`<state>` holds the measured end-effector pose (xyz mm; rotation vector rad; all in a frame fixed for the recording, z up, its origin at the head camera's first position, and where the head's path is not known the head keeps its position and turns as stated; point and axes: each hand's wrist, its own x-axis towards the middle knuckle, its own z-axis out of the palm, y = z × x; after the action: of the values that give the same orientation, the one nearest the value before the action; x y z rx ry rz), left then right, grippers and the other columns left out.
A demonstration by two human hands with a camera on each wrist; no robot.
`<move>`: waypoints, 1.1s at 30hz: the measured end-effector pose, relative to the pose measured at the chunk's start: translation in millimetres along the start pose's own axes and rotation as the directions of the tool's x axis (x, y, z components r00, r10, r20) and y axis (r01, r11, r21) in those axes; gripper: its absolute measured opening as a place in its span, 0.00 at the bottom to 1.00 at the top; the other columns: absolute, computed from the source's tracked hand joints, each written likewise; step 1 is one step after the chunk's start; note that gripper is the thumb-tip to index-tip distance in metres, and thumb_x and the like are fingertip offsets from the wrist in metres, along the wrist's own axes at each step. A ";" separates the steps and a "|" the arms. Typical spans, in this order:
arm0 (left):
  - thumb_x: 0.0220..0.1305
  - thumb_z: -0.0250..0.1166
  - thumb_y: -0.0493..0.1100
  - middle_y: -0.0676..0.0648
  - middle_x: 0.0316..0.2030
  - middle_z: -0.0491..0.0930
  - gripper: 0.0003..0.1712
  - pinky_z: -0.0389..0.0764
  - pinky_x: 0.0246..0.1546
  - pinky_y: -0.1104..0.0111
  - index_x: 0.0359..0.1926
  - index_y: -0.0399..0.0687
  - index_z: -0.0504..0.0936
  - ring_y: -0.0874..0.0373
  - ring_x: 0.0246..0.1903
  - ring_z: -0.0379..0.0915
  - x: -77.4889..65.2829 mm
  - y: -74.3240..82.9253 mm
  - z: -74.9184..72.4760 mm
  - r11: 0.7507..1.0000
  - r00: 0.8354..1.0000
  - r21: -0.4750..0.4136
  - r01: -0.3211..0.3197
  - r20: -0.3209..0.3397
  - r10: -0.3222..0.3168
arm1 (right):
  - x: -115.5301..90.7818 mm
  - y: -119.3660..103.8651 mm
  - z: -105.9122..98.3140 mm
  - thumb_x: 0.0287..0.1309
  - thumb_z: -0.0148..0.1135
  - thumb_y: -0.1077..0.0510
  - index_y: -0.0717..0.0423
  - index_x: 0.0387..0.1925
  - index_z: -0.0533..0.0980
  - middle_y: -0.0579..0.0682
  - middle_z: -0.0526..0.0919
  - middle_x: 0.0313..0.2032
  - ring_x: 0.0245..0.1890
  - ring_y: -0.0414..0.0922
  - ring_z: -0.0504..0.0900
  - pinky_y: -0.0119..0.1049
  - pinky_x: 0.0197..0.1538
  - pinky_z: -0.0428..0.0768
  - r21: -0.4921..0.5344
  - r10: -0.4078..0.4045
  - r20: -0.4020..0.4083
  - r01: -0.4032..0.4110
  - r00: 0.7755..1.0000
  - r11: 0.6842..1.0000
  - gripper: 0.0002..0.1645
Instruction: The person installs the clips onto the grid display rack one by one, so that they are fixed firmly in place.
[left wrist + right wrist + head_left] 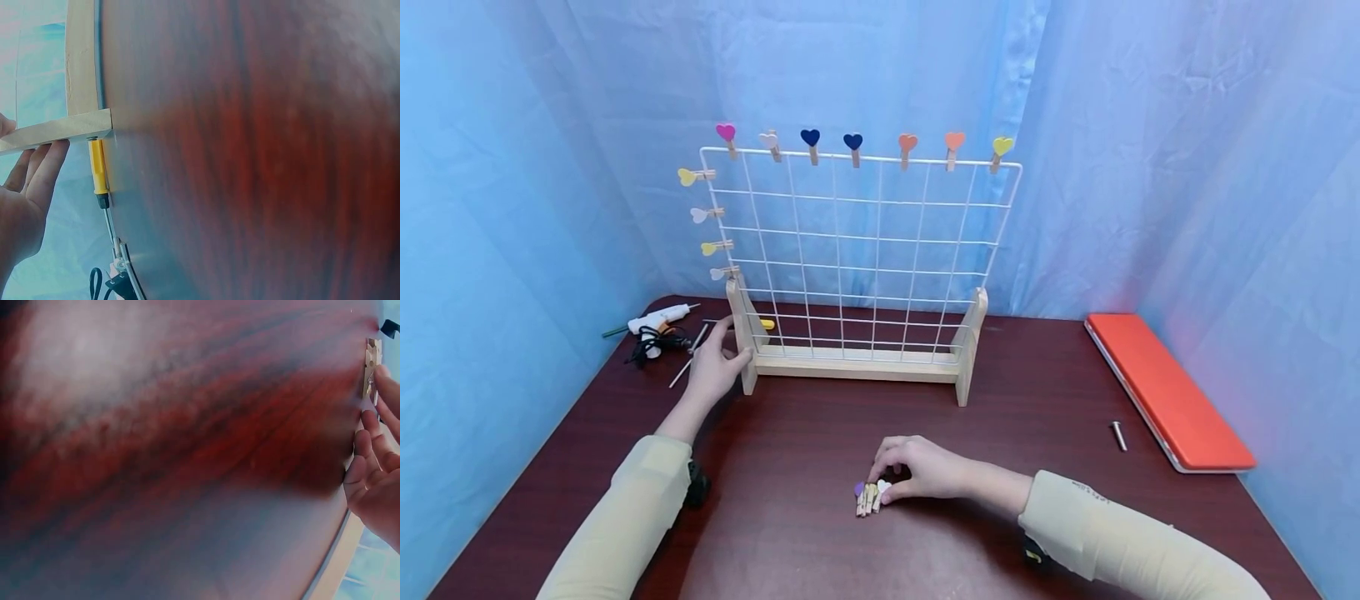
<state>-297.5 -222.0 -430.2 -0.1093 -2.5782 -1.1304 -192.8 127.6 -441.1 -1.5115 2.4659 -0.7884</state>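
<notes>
A wooden stand [857, 375] holds a white wire grid [880, 158] upright. My left hand [713, 365] grips the stand's left upright, thumb on one side and fingers on the other, as the left wrist view also shows. On the table in front lies a small group of heart-topped clothespins [868, 498] with purple, yellow and white hearts. My right hand [928, 468] is over this group, thumb and fingertips pinching at a white-heart clothespin [878, 502] on its right side. In the right wrist view, thumb and fingers close around wooden clothespins [370, 369].
Heart clothespins line the grid's top and left edges, including a pink one [726, 132]. A glue gun [658, 319] with a black cord and a yellow-handled screwdriver [99, 165] lie at left. A red-orange case [1168, 392] and a metal bolt [1118, 436] lie at right.
</notes>
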 end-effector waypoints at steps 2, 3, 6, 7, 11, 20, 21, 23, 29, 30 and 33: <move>0.56 0.59 0.43 0.40 0.48 0.74 0.34 0.76 0.22 0.65 0.64 0.52 0.58 0.51 0.29 0.75 -0.1 -0.2 -0.1 1.000 1.000 -0.001 0.004 -0.001 -0.004 | 0.0 -0.4 0.7 0.44 0.66 0.46 0.44 0.33 0.79 0.38 0.75 0.34 0.30 0.36 0.73 0.23 0.33 0.71 -0.003 0.014 -0.002 -0.014 1.000 1.000 0.13; 0.56 0.59 0.42 0.40 0.48 0.74 0.34 0.76 0.23 0.64 0.64 0.52 0.58 0.51 0.29 0.75 0.1 -0.1 0.0 1.000 1.000 -0.002 0.002 -0.001 -0.002 | -0.1 -0.5 0.7 0.43 0.66 0.46 0.44 0.32 0.79 0.38 0.75 0.34 0.30 0.36 0.73 0.23 0.33 0.71 -0.006 0.019 -0.002 -0.019 1.000 1.000 0.12; 0.56 0.59 0.42 0.41 0.48 0.74 0.34 0.76 0.22 0.65 0.64 0.52 0.59 0.51 0.28 0.75 0.2 -0.2 0.4 1.000 1.000 -0.009 0.003 -0.002 -0.003 | -0.6 -1.4 -0.5 0.42 0.67 0.46 0.45 0.29 0.79 0.39 0.76 0.33 0.29 0.36 0.73 0.22 0.33 0.72 -0.006 0.030 0.002 -0.030 1.000 1.000 0.11; 0.56 0.59 0.42 0.40 0.48 0.74 0.34 0.76 0.22 0.65 0.64 0.52 0.59 0.51 0.28 0.75 0.4 -0.3 0.7 1.000 1.000 -0.010 0.002 0.001 -0.002 | -1.0 -1.7 -1.3 0.42 0.67 0.47 0.46 0.28 0.79 0.39 0.76 0.32 0.29 0.36 0.73 0.22 0.33 0.72 0.000 0.037 0.003 -0.037 0.999 0.999 0.11; 0.56 0.59 0.43 0.40 0.48 0.74 0.34 0.75 0.22 0.66 0.64 0.52 0.58 0.51 0.28 0.75 1.0 -1.0 1.3 1.000 1.000 -0.004 -0.005 -0.003 0.005 | -2.3 -3.3 -6.3 0.40 0.69 0.50 0.47 0.25 0.77 0.38 0.76 0.28 0.27 0.35 0.73 0.21 0.31 0.71 0.021 0.078 0.011 -0.079 0.997 0.997 0.10; 0.55 0.60 0.43 0.41 0.48 0.75 0.34 0.77 0.23 0.63 0.63 0.53 0.59 0.51 0.28 0.75 1.0 -0.2 -0.1 1.000 1.000 0.002 0.000 -0.011 0.000 | -4.6 -4.7 -42.5 0.44 0.67 0.53 0.44 0.25 0.78 0.32 0.79 0.25 0.25 0.26 0.75 0.21 0.29 0.74 0.055 0.102 -0.052 -0.099 0.993 0.994 0.05; 0.55 0.60 0.43 0.41 0.48 0.75 0.35 0.77 0.23 0.63 0.64 0.53 0.59 0.51 0.28 0.75 0.9 0.3 -0.1 1.000 1.000 0.002 0.000 -0.010 0.000 | -4.9 -5.3 -50.9 0.45 0.66 0.53 0.44 0.26 0.79 0.32 0.80 0.25 0.26 0.27 0.76 0.22 0.30 0.74 0.048 0.094 -0.081 -0.090 0.992 0.995 0.04; 0.55 0.60 0.42 0.41 0.48 0.74 0.35 0.76 0.23 0.63 0.64 0.52 0.59 0.51 0.28 0.75 0.6 1.2 -0.4 1.000 1.000 -0.001 0.004 -0.006 -0.004 | -5.6 -6.1 -69.5 0.47 0.65 0.52 0.42 0.28 0.80 0.32 0.81 0.27 0.28 0.28 0.77 0.23 0.32 0.75 0.035 0.078 -0.157 -0.073 0.985 0.997 0.03; 0.55 0.59 0.42 0.41 0.49 0.74 0.35 0.76 0.22 0.65 0.64 0.52 0.58 0.51 0.28 0.75 0.3 2.3 -1.4 1.000 1.000 0.002 0.013 0.001 -0.013 | -8.3 -33.3 -144.7 0.46 0.66 0.59 0.49 0.31 0.83 0.39 0.83 0.28 0.27 0.33 0.79 0.24 0.27 0.75 0.010 0.112 -0.466 -0.121 0.878 0.993 0.07; 0.56 0.59 0.42 0.41 0.49 0.74 0.35 0.76 0.22 0.65 0.64 0.52 0.58 0.51 0.28 0.75 0.3 2.4 -1.5 1.000 1.000 0.002 0.014 0.003 -0.014 | -9.2 -40.9 -157.6 0.45 0.66 0.61 0.51 0.31 0.82 0.42 0.83 0.28 0.26 0.34 0.79 0.24 0.26 0.74 0.001 0.124 -0.517 -0.144 0.847 0.990 0.07; 0.56 0.59 0.42 0.41 0.49 0.74 0.35 0.75 0.22 0.65 0.64 0.52 0.58 0.51 0.28 0.75 0.3 2.3 -1.6 1.000 1.000 0.002 0.013 0.004 -0.013 | -12.7 -58.7 -191.7 0.43 0.67 0.66 0.59 0.30 0.81 0.50 0.84 0.27 0.23 0.39 0.80 0.24 0.25 0.75 0.018 0.173 -0.643 -0.210 0.746 0.977 0.08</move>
<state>-297.0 -221.6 -427.4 -0.0950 -2.5869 -1.1330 -213.6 186.3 -250.2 -1.0776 3.0732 -1.3985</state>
